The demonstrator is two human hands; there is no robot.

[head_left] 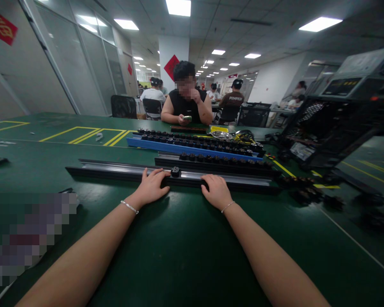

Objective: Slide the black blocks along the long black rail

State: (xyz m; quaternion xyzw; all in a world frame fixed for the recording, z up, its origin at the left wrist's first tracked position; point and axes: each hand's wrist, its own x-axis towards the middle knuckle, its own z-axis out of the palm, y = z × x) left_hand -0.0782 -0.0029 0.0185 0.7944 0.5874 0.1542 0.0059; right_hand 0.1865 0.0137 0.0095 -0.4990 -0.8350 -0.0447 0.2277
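Note:
A long black and silver rail (115, 169) lies across the green table (185, 247) in front of me. My left hand (152, 185) rests on its near edge, fingers stretched flat over the rail. My right hand (216, 190) lies on the rail a little to the right, fingers curled over its edge. Between the two hands a small black round part (176, 172) sits on the rail. Both wrists wear thin bracelets.
Behind the rail lie a second black rail (211, 162) and a blue one (192, 147), both lined with several black round parts. Loose black parts (304, 194) lie at the right, beside a dark machine (336, 119). A person (187, 104) sits across the table holding a phone.

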